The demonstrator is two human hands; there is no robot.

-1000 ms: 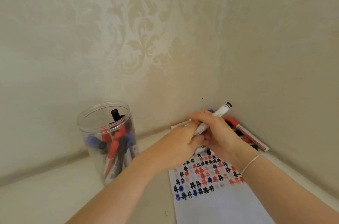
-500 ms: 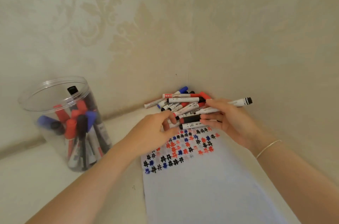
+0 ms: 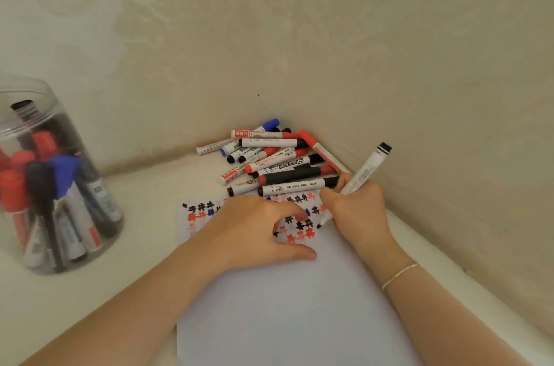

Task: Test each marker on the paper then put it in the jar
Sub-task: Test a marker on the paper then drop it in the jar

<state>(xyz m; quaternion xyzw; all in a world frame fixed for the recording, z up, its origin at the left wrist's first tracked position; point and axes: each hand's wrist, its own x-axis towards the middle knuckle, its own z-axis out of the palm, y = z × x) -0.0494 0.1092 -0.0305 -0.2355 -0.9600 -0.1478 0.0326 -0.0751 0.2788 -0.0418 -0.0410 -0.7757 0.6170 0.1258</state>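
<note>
So the right hand (image 3: 355, 209) has its fingers curled round a black marker (image 3: 358, 178) in a writing grip, tip down on the paper (image 3: 284, 305) right beside the rows of red, blue and black test marks (image 3: 299, 230), probably about to add another. The left hand (image 3: 254, 230) lies flat with fingers spread, holding nothing, likely just pinning the sheet so it doesn't slide. The untested markers (image 3: 278, 161) are piled in the corner, and the clear jar (image 3: 51, 173) sits well off to the left, already partly full.
</note>
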